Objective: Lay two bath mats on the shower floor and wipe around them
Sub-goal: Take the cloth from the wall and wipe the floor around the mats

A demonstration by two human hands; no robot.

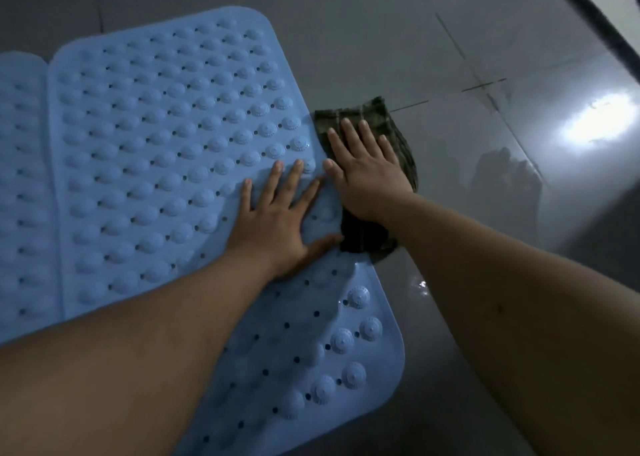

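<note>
At the far left edge a second blue bath mat (20, 185) lies flat on the shower floor (363, 39), its long side just beside the larger blue studded bath mat (145, 150), which spreads across the middle and runs toward the near right corner. Both mats carry rows of raised domes and small drain holes. The left hand (277, 223) rests palm down on the larger mat near its right edge, fingers (273, 181) straight and spread, thumb reaching to the mat's rim. Just right of it, the right hand (363, 168) presses flat on a dark green checked cloth (398, 143), fingers straight and slightly apart. The cloth lies on the grey tiles, touching the mat's right edge. Farther right, a bright light reflection (592, 123) shines on the wet glossy tile
</note>
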